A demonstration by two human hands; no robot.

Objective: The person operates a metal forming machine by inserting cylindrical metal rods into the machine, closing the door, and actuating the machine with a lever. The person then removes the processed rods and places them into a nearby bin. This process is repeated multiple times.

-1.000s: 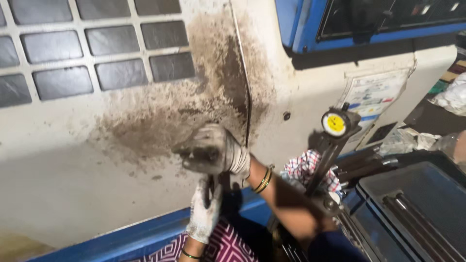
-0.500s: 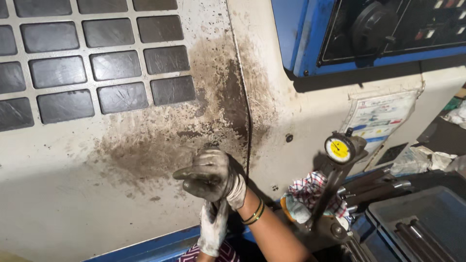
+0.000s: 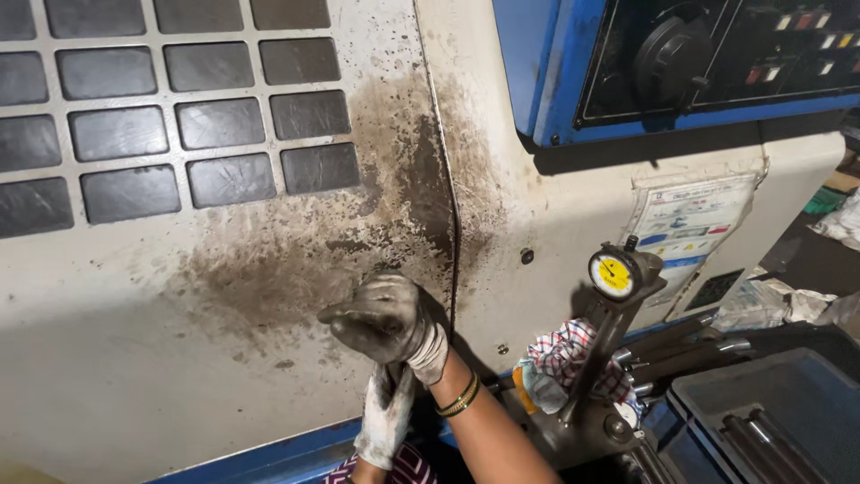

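My right hand (image 3: 387, 319), in a dirty grey glove with bangles at the wrist, is closed in a fist against the grimy cream machine door (image 3: 134, 358), just left of the door seam (image 3: 452, 269). A dark bit of handle shows above its knuckles; the rest is hidden. Directly below it, my left hand (image 3: 385, 421) wears a white glove, with its fingers pointing up to the right glove's cuff. Whether it holds anything is hidden.
Dark window panes (image 3: 224, 179) fill the door's upper left. A blue control panel (image 3: 681, 63) is at the upper right. A yellow-faced dial gauge (image 3: 613, 274) on a stand, a checked rag (image 3: 569, 354), metal bars (image 3: 690, 350) and a dark tray (image 3: 770, 412) lie to the right.
The view has tilted, so the door and panel sit lower in frame. Both hands stay at the same grimy spot by the seam, right above left.
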